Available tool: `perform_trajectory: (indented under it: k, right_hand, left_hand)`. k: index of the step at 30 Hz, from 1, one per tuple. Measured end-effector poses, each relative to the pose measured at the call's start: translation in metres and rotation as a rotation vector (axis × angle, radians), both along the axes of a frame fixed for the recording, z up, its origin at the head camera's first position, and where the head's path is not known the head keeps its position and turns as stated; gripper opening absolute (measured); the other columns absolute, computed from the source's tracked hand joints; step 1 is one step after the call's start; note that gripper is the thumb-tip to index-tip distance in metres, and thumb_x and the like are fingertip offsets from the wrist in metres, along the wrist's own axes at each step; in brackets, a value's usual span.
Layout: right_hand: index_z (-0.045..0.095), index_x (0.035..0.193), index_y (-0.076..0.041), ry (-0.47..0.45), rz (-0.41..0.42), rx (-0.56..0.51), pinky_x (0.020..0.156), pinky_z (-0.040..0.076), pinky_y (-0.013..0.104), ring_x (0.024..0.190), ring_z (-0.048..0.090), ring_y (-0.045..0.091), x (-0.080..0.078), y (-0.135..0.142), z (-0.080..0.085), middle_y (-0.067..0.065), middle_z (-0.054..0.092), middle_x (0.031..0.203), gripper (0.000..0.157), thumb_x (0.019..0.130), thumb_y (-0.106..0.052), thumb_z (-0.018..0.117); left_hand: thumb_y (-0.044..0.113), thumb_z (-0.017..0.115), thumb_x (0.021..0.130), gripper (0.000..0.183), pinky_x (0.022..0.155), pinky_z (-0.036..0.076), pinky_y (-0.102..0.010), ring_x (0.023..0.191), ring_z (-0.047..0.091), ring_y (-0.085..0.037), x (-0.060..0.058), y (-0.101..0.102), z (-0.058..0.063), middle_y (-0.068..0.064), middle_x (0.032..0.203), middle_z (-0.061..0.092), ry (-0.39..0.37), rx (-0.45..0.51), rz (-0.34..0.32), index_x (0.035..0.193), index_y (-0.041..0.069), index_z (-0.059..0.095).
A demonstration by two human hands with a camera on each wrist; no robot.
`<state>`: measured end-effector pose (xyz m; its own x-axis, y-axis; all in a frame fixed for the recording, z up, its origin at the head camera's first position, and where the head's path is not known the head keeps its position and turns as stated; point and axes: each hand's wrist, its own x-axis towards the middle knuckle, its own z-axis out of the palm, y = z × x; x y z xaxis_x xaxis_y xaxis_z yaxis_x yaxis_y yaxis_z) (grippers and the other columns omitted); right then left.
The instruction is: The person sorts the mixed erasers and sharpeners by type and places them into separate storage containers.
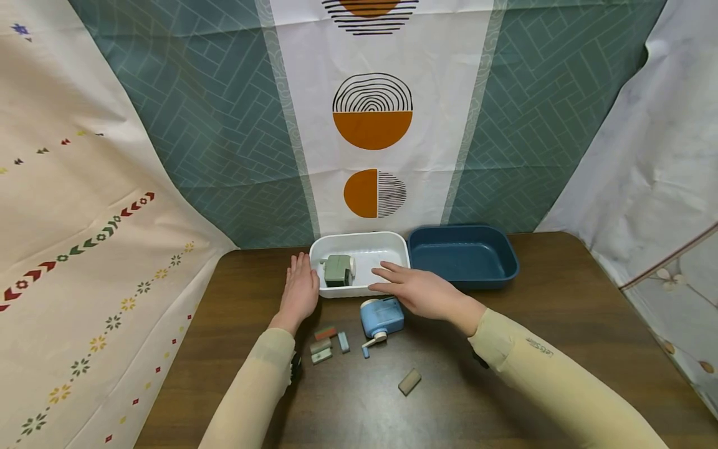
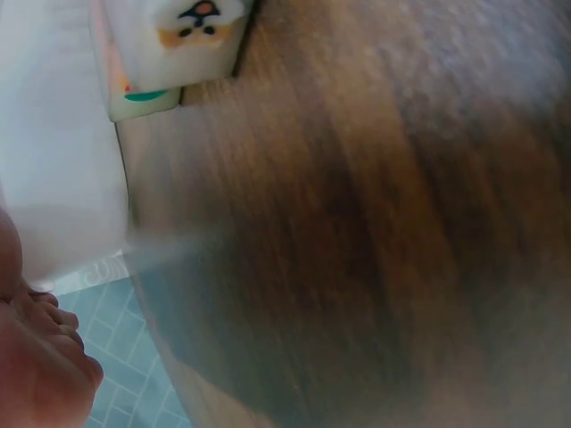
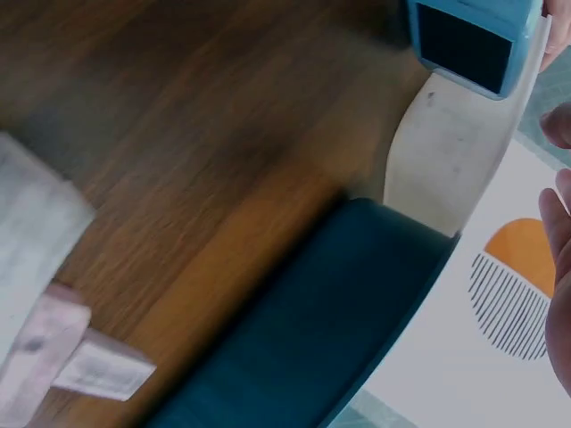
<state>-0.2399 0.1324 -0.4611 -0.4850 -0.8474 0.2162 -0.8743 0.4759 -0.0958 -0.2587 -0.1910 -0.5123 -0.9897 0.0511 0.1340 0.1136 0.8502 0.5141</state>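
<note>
Tray (image 1: 364, 259), white, stands at the far edge of the table (image 1: 224, 349), its right end next to a dark blue tray (image 1: 460, 252); inside it, toward the left, sits a green cranked device (image 1: 338, 270); from my remote seat I read the left hand (image 1: 300, 287) as flat, fingers extended close together along the white one's left wall, with nothing gripped; contact there looks likely, though the left wrist view does not settle it; right hand (image 1: 417, 290) has its fingers extended and slightly parted above the right part of the same container, holding nothing; whether it touches the rim I cannot tell; just in front, on the wood, lies a blue cranked device (image 1: 382, 316), crank toward the person, and nearer still a loose group of small blocks (image 1: 322, 356) and a lone brown block (image 1: 410, 381); my judgement: this is a steadying or squaring step on the white container, so I would keep the left palm flat as a fence, press with even, light force from both ends, and keep the right wrist high enough to clear the blue device; a lopsided push could skew the pair of containers or slide the green device.
</note>
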Motion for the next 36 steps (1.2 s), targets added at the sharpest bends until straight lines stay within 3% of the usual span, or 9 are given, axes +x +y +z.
perform_trajectory:
  k: [7, 17, 25, 36]
  right_hand:
    - [0.059, 0.156, -0.024, 0.031, 0.037, 0.075, 0.104, 0.056, 0.043, 0.152, 0.045, 0.025, 0.005, 0.010, -0.005, 0.003, 0.048, 0.166, 0.065, 0.097, 0.000, 0.072]
    - [0.061, 0.154, -0.026, 0.131, 0.196, 0.115, 0.107, 0.054, 0.041, 0.153, 0.044, 0.028, 0.008, 0.008, -0.009, 0.007, 0.049, 0.164, 0.073, 0.091, 0.006, 0.074]
    - [0.048, 0.164, -0.029, 0.188, 0.243, 0.215, 0.128, 0.026, 0.044, 0.161, 0.026, 0.032, 0.004, -0.002, -0.010, 0.010, 0.036, 0.172, 0.098, 0.083, 0.019, 0.072]
    - [0.061, 0.154, -0.029, 0.335, 0.329, 0.250, 0.127, 0.029, 0.045, 0.157, 0.036, 0.032, 0.000, -0.026, -0.015, 0.010, 0.039, 0.171, 0.072, 0.091, 0.000, 0.083]
  left_hand:
    - [0.015, 0.034, 0.113, 0.058, 0.129, 0.012, -0.061, 0.161, 0.012, -0.049, 0.000, 0.001, 0.000, -0.035, 0.170, 0.022, 0.001, 0.010, -0.001, 0.161, -0.017, 0.026]
    - [0.015, 0.035, 0.114, 0.058, 0.129, 0.011, -0.059, 0.162, 0.008, -0.046, -0.001, 0.000, 0.001, -0.034, 0.171, 0.021, -0.015, 0.008, -0.002, 0.161, -0.017, 0.025]
    - [0.015, 0.034, 0.114, 0.059, 0.129, 0.010, -0.061, 0.162, 0.007, -0.047, -0.002, -0.003, -0.006, -0.034, 0.171, 0.020, -0.001, 0.013, -0.011, 0.161, -0.017, 0.023]
    - [0.016, 0.036, 0.114, 0.058, 0.130, 0.010, -0.059, 0.163, 0.006, -0.044, -0.001, -0.001, -0.002, -0.032, 0.172, 0.020, -0.013, 0.015, -0.002, 0.162, -0.015, 0.024]
